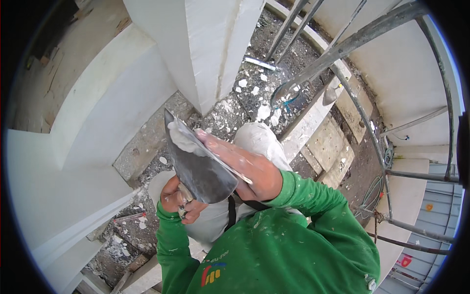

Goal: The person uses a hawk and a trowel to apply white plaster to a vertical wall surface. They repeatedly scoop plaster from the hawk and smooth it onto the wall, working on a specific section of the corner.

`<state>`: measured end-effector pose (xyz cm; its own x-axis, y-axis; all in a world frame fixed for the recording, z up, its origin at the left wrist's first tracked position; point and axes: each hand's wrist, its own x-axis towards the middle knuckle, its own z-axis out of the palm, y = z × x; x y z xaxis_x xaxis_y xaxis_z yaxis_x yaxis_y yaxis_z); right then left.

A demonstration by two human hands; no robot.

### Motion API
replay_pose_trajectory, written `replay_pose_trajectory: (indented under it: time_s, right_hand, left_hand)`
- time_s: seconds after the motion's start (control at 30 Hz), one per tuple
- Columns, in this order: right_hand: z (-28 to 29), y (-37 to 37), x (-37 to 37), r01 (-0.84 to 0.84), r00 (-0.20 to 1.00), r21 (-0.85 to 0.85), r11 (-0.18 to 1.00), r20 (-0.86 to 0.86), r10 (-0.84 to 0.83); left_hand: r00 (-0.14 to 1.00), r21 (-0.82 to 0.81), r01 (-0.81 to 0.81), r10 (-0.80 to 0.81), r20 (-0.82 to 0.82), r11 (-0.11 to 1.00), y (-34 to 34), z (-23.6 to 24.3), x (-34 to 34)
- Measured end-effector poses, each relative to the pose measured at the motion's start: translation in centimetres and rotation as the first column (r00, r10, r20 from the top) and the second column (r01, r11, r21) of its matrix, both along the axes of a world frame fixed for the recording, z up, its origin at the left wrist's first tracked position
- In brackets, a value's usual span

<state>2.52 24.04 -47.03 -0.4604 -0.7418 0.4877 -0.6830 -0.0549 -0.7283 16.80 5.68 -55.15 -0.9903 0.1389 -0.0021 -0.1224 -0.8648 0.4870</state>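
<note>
My left hand [180,201] is closed round the handle of a broad trowel [200,171]. Its grey, pointed metal blade is tilted up in front of my body, and wet white plaster [182,137] lies along the upper right side. My right hand [245,164], smeared with white, has its fingers stretched close together along that side. Under them shows a thin, flat, plaster-edged blade [240,175], seen almost edge-on and held against the trowel. The right thumb is hidden.
A white wall corner [208,49] stands ahead, with a low curved wall [112,93] on the left. Metal scaffold pipes [352,44] cross the upper right. White plaster scraps [263,112] litter the ground. A small trowel [330,95] rests on a ledge beside boards [329,142].
</note>
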Motion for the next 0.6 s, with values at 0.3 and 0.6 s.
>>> replay_pose_trajectory:
  time_s: [0.3,0.6]
  right_hand:
    - [-11.1,8.8,-15.1,0.672,0.552,0.159,0.723,0.543,-0.632]
    - [-37.4,6.3,-26.7,0.636,0.640,0.454,0.624,0.142,-0.755]
  left_hand:
    - [0.923,-0.653,-0.357,0.359,-0.138,0.668,-1.7,2.5,-1.4]
    - [0.792,-0.792,-0.283,0.598,0.125,0.541,0.1,-0.1,0.0]
